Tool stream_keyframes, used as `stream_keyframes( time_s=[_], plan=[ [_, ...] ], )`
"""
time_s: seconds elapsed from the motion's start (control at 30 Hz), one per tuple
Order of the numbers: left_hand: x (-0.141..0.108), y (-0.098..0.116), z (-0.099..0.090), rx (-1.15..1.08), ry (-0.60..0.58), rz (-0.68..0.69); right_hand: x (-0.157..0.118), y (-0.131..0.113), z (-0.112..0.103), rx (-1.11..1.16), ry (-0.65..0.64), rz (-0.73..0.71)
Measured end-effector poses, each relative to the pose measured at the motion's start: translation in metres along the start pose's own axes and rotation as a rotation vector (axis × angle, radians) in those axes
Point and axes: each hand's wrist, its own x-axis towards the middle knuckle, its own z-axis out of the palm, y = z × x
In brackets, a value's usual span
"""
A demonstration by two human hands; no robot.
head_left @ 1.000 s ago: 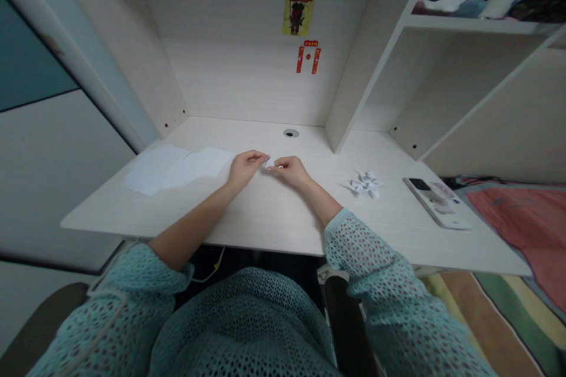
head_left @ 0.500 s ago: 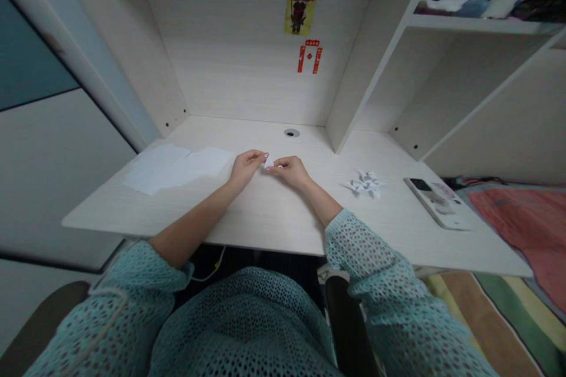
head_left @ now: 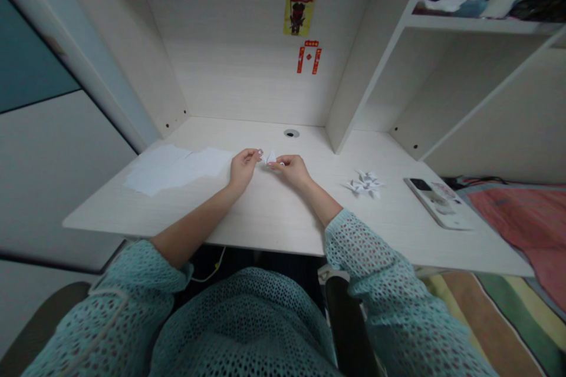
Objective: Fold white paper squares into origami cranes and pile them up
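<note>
A small white piece of folded paper [head_left: 271,156], with pointed tips like a paper crane, is between my two hands above the desk. My right hand [head_left: 292,170] pinches it from the right with thumb and fingertips. From the other side, my left hand [head_left: 243,168] closes thumb and forefinger at its left tip. The fingertips cover part of the folds. To the right, several folded white paper cranes [head_left: 365,184] lie in a cluster. Overlapping white paper sheets [head_left: 177,168] lie left of my left hand.
On the right of the white desk [head_left: 265,224] rests a phone [head_left: 437,203] with its back up. An upright panel [head_left: 369,65] and a loaded shelf [head_left: 481,25] rise behind. A round cable hole [head_left: 291,133] is near the back wall.
My left fingertips have shifted slightly left and away from the paper's upright point, down to its left tip. The right hand has stayed nearly still.
</note>
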Motion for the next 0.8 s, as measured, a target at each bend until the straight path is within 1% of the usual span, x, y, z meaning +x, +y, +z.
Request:
stream_keyframes(
  time_s=[0.1, 0.27, 0.37, 0.57, 0.7, 0.8],
  plan=[
    [-0.0012, 0.0027, 0.0003, 0.001, -0.009, -0.024, 0.0001, 0.0009, 0.0008, 0.0, 0.013, -0.014],
    [-0.0025, 0.0053, 0.0023, -0.015, -0.096, -0.006, -0.0006, -0.0002, 0.0009, -0.045, 0.005, -0.018],
    [-0.0034, 0.0058, 0.0027, 0.018, -0.131, -0.004, -0.0005, -0.0014, 0.0001, -0.052, 0.014, -0.004],
    [-0.0032, 0.0036, 0.0014, 0.043, -0.108, -0.029, -0.0023, -0.002, -0.002, -0.018, -0.056, 0.014],
    [-0.0031, 0.0008, 0.002, 0.036, -0.104, -0.051, -0.0026, -0.0008, -0.0025, -0.074, -0.028, -0.008],
    [-0.0042, -0.0004, 0.0028, 0.001, -0.085, -0.12, -0.0009, 0.0018, -0.0018, -0.083, -0.021, -0.014]
  ],
)
